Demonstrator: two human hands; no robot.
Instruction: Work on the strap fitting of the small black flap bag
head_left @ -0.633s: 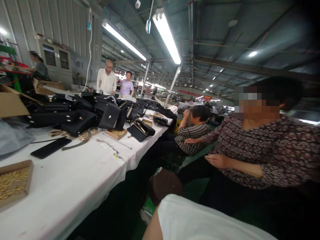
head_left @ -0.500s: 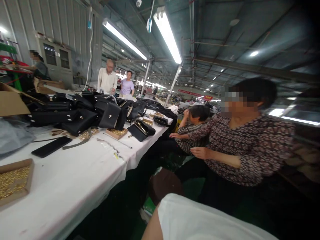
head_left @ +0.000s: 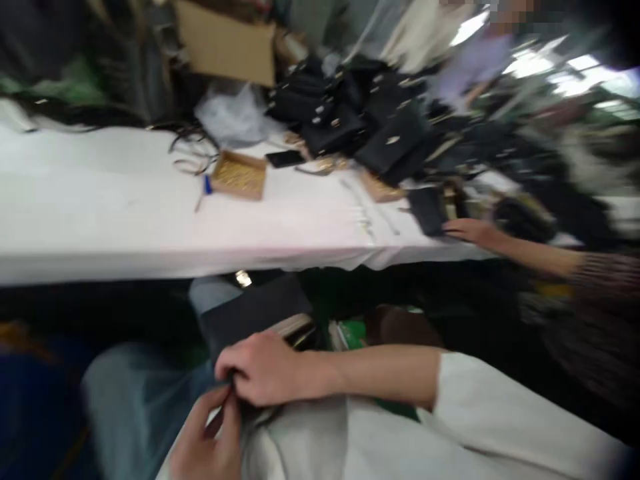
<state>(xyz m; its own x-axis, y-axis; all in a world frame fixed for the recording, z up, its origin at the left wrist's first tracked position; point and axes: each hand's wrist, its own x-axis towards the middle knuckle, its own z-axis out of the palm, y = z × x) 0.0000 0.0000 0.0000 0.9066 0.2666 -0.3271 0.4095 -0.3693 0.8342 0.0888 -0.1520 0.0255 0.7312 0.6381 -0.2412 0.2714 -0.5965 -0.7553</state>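
A black handbag (head_left: 257,300) lies across my lap, its flap spread toward the table and a small shiny metal piece (head_left: 243,278) at its far edge. My right hand (head_left: 265,370) is closed over the bag's near part, fingers curled at a dark edge. Coming up from below, my left hand (head_left: 210,430) pinches that same dark edge between thumb and fingers, close to the right fingertips. Motion blur hides whether the pinched piece is a strap or the bag's body.
A white-covered table (head_left: 125,213) runs across in front. On it are a box of gold-coloured pieces (head_left: 240,175), a dark phone (head_left: 285,158), and a heap of black bags (head_left: 330,113). At the right, a co-worker's hand (head_left: 473,230) touches another black bag (head_left: 427,210).
The view has swung left and down from the co-workers to my lap. Both my hands and the handbag in them are now visible. A co-worker's hand now reaches onto the table.
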